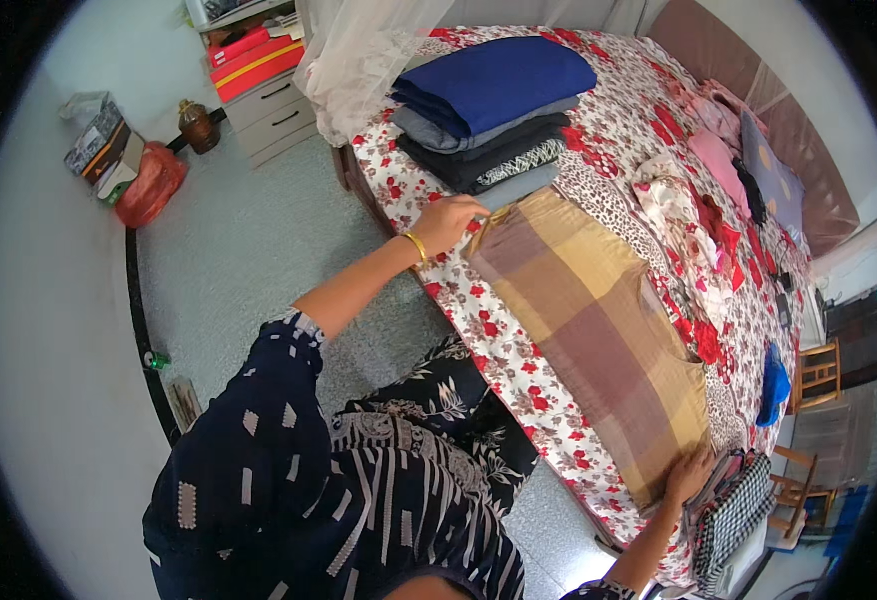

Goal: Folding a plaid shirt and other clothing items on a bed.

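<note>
A yellow and mauve plaid garment [599, 350] is laid out lengthwise along the bed's near side, mostly flat, with a curved cut-out on its far edge. My left hand [446, 222], a gold bangle on the wrist, pinches the garment's upper left corner between closed fingers. At the opposite end my right hand [691, 475] rests on the cloth near its lower right corner, fingers stretched out. Just beyond my left hand stands a stack of folded clothes [484, 150], topped by a thick dark blue folded cloth [504, 85].
The bed has a floral sheet [499, 330]. Crumpled clothes [694, 225] and a pillow [771, 175] lie on its far side. A checked folded pile [734, 520] sits beyond my right hand. A drawer cabinet [274, 115] stands past the bed, and a red bag [152, 185] by the wall.
</note>
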{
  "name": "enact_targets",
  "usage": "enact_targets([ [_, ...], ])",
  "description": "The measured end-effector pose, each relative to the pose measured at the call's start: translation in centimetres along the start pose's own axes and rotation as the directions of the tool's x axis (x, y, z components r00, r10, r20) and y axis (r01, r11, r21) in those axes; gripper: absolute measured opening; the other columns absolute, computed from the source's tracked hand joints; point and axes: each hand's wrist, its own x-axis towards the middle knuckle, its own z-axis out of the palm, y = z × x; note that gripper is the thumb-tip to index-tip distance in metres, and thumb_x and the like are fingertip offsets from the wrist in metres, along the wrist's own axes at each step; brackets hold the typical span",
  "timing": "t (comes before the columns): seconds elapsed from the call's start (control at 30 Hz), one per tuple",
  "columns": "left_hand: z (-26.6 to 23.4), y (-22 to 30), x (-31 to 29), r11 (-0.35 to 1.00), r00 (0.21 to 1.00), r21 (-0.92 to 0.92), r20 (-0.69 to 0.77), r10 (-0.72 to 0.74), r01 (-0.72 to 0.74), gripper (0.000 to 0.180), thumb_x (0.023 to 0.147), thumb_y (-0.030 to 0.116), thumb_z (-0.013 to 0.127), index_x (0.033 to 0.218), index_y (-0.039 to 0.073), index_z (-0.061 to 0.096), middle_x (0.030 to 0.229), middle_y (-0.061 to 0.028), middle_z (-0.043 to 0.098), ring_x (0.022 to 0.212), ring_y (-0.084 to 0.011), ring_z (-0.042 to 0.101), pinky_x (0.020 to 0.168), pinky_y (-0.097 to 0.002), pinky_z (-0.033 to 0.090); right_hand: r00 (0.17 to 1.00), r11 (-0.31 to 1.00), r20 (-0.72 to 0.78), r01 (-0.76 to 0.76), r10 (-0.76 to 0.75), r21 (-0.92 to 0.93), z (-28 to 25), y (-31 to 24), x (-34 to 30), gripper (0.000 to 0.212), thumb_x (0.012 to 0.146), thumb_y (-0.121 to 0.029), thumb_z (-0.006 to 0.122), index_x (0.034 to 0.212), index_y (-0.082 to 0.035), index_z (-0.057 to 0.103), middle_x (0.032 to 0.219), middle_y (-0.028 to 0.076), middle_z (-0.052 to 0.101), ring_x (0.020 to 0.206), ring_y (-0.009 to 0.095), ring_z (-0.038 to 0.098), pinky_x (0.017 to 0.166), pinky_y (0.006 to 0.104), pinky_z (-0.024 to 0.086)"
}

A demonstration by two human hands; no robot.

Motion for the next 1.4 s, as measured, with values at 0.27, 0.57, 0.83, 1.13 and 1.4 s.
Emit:
enact_targets([
  [0.27,0.0,1.1,0.8,0.995,0.963,0.051,0.25,-0.096,0.086,0.028,0.08,0.017,0.052,0.108,0.011,0.055,0.079,-0.0138,0.061,0.071,-0.028,0.06,0.064,-0.037,0.046,0.937,0.849,-0.179,0.349,-0.302,0.396,-1.9,-16.9,0.1,0.036,0.081,-0.009,0.049,0.116,-0.002,0.046,0.126,0.019,0.039,0.117,0.035,0.036,0.097,0.0427,0.028],
  [0.57,-1.2,0.8,2.3,0.992,0.849,0.086,0.514,-0.124,0.093,0.022,0.084,0.02,0.048,0.103,0.008,0.051,0.073,-0.0168,0.06,0.072,-0.0309,0.059,0.065,-0.0415,0.044,0.955,0.895,-0.092,0.295,-0.281,0.336,-1.0,-19.3,-1.1,0.039,0.088,-0.024,0.034,0.124,-0.009,0.041,0.13,0.012,0.038,0.122,0.027,0.033,0.101,0.0411,0.023],
  [0.83,-2.9,0.9,1.7,0.954,0.855,0.255,0.448,-0.261,0.158,0.028,0.082,0.032,0.05,0.085,0.005,0.055,0.082,-0.016,0.061,0.081,-0.0327,0.058,0.07,-0.0417,0.045,0.962,0.909,-0.068,0.273,-0.265,0.315,-1.0,-19.5,-1.2,0.04,0.089,-0.024,0.034,0.125,-0.01,0.039,0.131,0.01,0.037,0.123,0.026,0.032,0.101,0.0416,0.022],
  [1.13,-0.8,1.4,-0.8,0.949,0.987,0.29,0.064,-0.149,0.125,0.017,0.078,0.027,0.057,0.083,0.01,0.055,0.075,-0.007,0.062,0.064,-0.0269,0.06,0.057,-0.0374,0.046,0.963,0.912,-0.054,0.266,-0.263,0.311,-1.0,-19.7,-1.3,0.04,0.088,-0.024,0.035,0.126,-0.011,0.039,0.131,0.01,0.037,0.123,0.025,0.031,0.101,0.0412,0.022],
  [1.4,4.2,11.8,0.7,0.957,0.957,-0.144,0.111,0.268,-0.251,0.032,0.08,0.022,0.053,0.108,0.007,0.053,0.108,-0.0125,0.052,0.103,-0.0253,0.049,0.085,-0.0361,0.04,0.975,0.924,-0.036,0.22,-0.22,0.313,-1.5,-19.7,-1.4,0.04,0.087,-0.023,0.038,0.125,-0.011,0.04,0.13,0.009,0.038,0.123,0.025,0.032,0.102,0.041,0.021],
])
